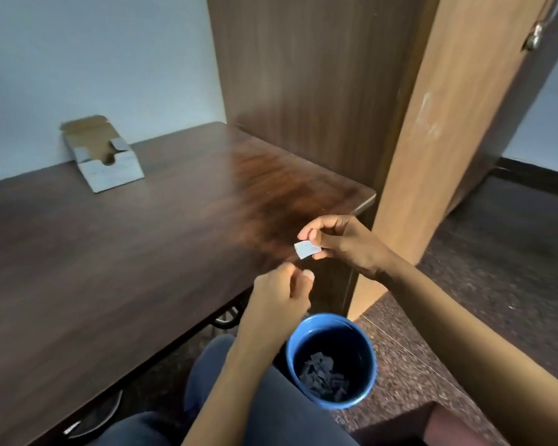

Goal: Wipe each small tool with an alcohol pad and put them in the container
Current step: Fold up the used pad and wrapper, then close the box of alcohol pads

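- Head view shows a small pale alcohol pad (307, 249), a flat rectangular piece. Its long axis runs roughly across the picture, its free end points left over the table, and its right end is hidden in the fingers. Motion blur hides any print on it.
- The right hand (342, 246) pinches the pad's right end between thumb and curled fingers, above the table's near right corner.
- The left hand (277, 294) is just below and to the left of the pad, apart from it. Its fingers are curled with the thumb against them; I cannot tell whether it holds anything.
- A round blue container (327, 318) stands upright beside the person's thigh, below both hands and off the table. Small dark pieces (322, 376) lie heaped at its bottom, too dim to identify.
- The table (142, 252) is dark polished wood with a glossy patch toward its far right corner.
- An open cardboard box (107, 159) sits at the table's far left, its raised flap touching the pale wall (94, 59).
- A dark wooden panel (303, 75) rises behind the table's far right end, and a lighter wooden door (432, 140) stands to the right of it.
- The floor (496, 268) is speckled dark stone.
- The person's legs in dark blue trousers (271, 413) fill the bottom edge.
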The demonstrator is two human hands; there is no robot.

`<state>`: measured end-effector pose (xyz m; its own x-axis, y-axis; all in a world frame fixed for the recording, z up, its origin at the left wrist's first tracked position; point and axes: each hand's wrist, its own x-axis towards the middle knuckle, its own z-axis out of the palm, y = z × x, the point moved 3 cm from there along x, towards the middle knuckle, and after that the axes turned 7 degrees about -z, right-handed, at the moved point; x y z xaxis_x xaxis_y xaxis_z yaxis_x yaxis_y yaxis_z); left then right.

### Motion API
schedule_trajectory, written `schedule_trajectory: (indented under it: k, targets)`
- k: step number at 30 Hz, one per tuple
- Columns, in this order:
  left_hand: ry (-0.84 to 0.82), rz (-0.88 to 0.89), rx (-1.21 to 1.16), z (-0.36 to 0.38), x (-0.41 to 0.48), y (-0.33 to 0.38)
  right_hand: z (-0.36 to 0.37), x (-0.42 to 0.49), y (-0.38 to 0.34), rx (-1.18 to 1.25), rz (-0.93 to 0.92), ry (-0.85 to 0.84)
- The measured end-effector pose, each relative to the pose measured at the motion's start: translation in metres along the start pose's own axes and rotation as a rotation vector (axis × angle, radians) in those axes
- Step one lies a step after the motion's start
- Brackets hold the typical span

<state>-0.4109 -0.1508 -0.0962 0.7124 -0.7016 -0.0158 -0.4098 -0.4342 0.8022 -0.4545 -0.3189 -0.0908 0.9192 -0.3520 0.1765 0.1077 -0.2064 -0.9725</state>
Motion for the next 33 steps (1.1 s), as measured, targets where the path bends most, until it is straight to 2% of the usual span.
schedule_trajectory:
  k: [2,4,7,11,15,18,22,24,26,29,33]
  targets:
    - [-0.116,-0.021,0.018,0.021,-0.001,-0.014,-0.011,-0.011,0.013,-0.047,0.076,-0.094]
    - [-0.193,-0.072,0.01,0.039,0.001,-0.034,-0.019,-0.023,0.038,-0.11,0.231,-0.226]
    - [-0.231,-0.141,0.003,0.055,0.009,-0.061,-0.028,-0.036,0.098,-0.359,0.423,-0.333]
    - [-0.256,-0.236,0.023,0.07,0.016,-0.084,-0.031,-0.047,0.182,-0.63,0.559,-0.159]
    - [-0.231,-0.309,0.055,0.082,0.024,-0.097,-0.019,-0.059,0.222,-0.639,0.69,-0.091]
    - [-0.223,-0.295,0.079,0.086,0.026,-0.094,-0.017,-0.062,0.234,-0.65,0.684,-0.104]
    - [-0.216,-0.262,0.066,0.084,0.029,-0.085,-0.023,-0.06,0.227,-0.633,0.655,-0.036]
    - [-0.206,-0.236,0.064,0.079,0.029,-0.076,-0.025,-0.057,0.217,-0.637,0.653,-0.057]
    - [-0.189,-0.212,0.063,0.069,0.029,-0.063,-0.025,-0.051,0.2,-0.656,0.655,-0.165]
    - [-0.147,-0.156,0.018,0.046,0.027,-0.036,-0.02,-0.042,0.156,-0.719,0.672,-0.413]
    - [-0.239,-0.101,-0.083,0.01,0.015,0.001,-0.005,-0.031,0.07,-0.831,0.584,-0.655]
